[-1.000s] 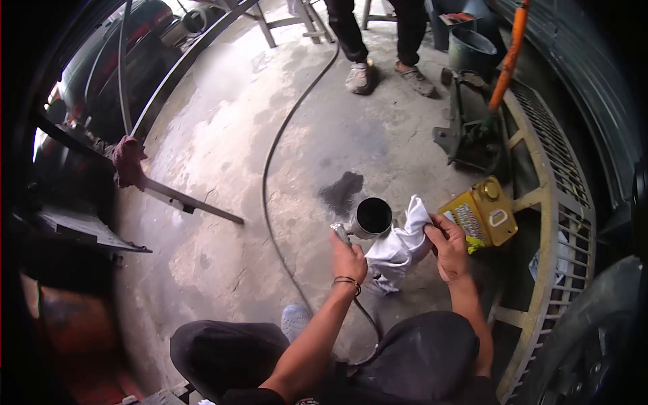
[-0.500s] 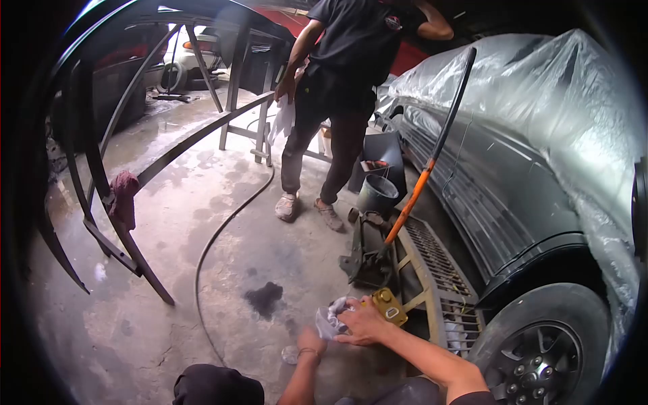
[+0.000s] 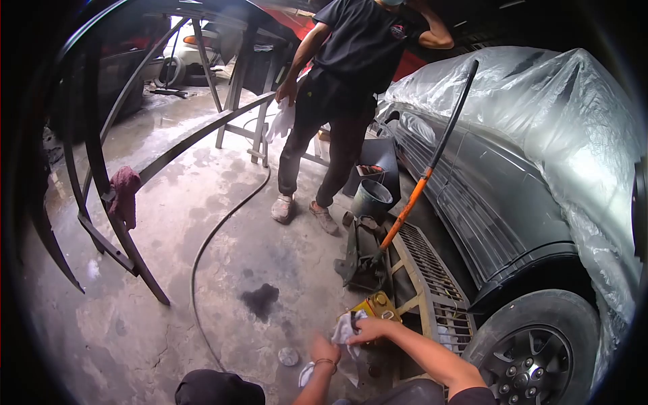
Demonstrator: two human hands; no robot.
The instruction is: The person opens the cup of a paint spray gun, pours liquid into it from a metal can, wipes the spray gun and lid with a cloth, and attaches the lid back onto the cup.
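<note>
My left hand [image 3: 324, 349], a dark band at its wrist, is low in the middle of the view; it is blurred and its fingers are hard to make out. Beside it, my right hand [image 3: 368, 330] has its fingers closed on a white cloth [image 3: 345, 329], which hangs down between the two hands. Something dark shows at the top of the cloth, too small to name. A yellow can [image 3: 379, 306] stands just beyond my right hand. A round pale object [image 3: 288, 356] lies on the floor left of my left hand.
A person [image 3: 331, 108] stands ahead, holding a white cloth. A floor jack [image 3: 364, 260] with an orange handle stands by a metal grille [image 3: 432, 270]. At right is a plastic-covered car [image 3: 499, 182]; at left, a metal frame [image 3: 128, 229] with a red rag. A hose [image 3: 202, 250] crosses the floor.
The view has tilted up, showing the standing person and the car. The round dark-topped container and metal tool seen near my hands earlier are no longer distinguishable. My right hand still holds the cloth.
</note>
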